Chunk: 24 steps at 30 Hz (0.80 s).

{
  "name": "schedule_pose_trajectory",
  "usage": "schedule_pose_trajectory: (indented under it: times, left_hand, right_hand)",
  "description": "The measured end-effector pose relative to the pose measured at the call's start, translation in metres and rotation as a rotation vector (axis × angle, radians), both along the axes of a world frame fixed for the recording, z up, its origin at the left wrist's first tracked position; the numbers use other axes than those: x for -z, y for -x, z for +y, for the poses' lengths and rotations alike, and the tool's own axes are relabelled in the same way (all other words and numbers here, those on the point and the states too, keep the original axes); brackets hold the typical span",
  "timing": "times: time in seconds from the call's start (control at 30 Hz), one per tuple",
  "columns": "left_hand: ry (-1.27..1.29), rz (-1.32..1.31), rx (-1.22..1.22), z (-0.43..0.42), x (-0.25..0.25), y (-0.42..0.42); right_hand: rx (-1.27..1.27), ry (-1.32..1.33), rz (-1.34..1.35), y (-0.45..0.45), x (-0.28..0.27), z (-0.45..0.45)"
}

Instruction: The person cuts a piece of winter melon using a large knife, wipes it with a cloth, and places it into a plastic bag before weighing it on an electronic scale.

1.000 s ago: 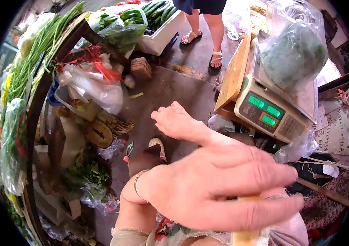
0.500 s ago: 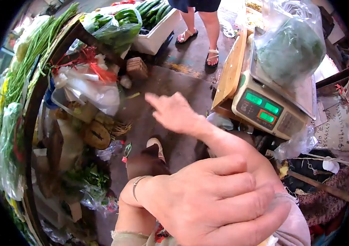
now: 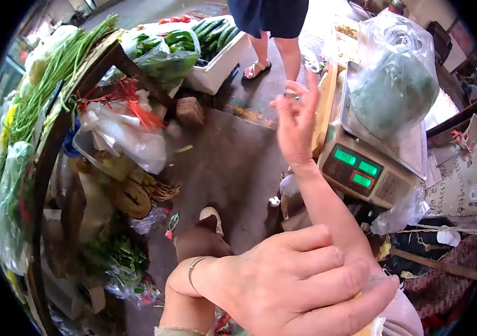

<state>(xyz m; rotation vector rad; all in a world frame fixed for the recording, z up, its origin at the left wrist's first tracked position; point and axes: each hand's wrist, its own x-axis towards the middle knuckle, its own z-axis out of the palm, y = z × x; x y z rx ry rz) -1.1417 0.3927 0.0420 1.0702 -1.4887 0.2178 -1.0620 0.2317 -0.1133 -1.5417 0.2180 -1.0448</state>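
My left hand [image 3: 289, 280], with a thin bracelet at its wrist, is close to the camera with its fingers curled inward. A bit of something white and yellowish [image 3: 375, 326] shows beneath its fingers; what the hand holds is hidden. Reaching forward, my right hand [image 3: 297, 126] is raised with fingers apart and holds nothing. Beside it stands a digital scale [image 3: 356, 168] with lit green displays. A full clear plastic bag of dark green contents [image 3: 392, 92] rests on the scale's metal pan.
A person in dark shorts [image 3: 269, 17] stands ahead, beside a white box of cucumbers [image 3: 221, 67]. Long green beans [image 3: 48, 106] and bagged greens [image 3: 14, 207] line the left shelf. White plastic bags [image 3: 129, 131] hang below. A brick [image 3: 189, 111] lies on the floor.
My right hand has swung right and forward, from over the floor to beside the scale, and its fingers have spread upward. My left hand stays curled in nearly the same place.
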Motion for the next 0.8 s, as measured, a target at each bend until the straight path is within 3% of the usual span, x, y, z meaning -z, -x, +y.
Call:
schedule_pose_trajectory:
  times: [0.03,0.13,0.2,0.43,0.47,0.53,0.73,0.8]
  left_hand:
    - [-0.001,-0.006,-0.011,-0.005,0.001,0.003]
    - [0.336,0.084,-0.158,-0.029,0.009,0.013]
    - [0.514,0.089,-0.223,-0.039,0.011,0.012]
    - [0.628,0.143,-0.362,-0.029,0.002,0.013]
    - [0.297,0.052,-0.168,-0.002,-0.004,0.003]
    - [-0.034,-0.034,0.03,0.02,-0.012,0.001]
    - [-0.386,0.061,-0.015,0.035,-0.018,0.018]
    - [-0.249,0.115,-0.017,0.029,-0.015,0.015]
  right_hand:
    - [-0.004,-0.106,0.032,0.002,-0.004,-0.003]
    - [0.03,-0.078,0.021,0.004,0.004,0.005]
    - [-0.306,0.149,0.28,0.006,0.012,0.016]
    - [-0.547,0.613,0.381,0.017,0.027,0.067]
    - [-0.609,0.635,0.403,0.02,0.027,0.073]
    - [-0.726,0.645,0.431,0.024,0.027,0.082]
    - [-0.743,0.706,0.532,0.027,0.028,0.091]
    - [-0.741,0.711,0.546,0.026,0.029,0.09]
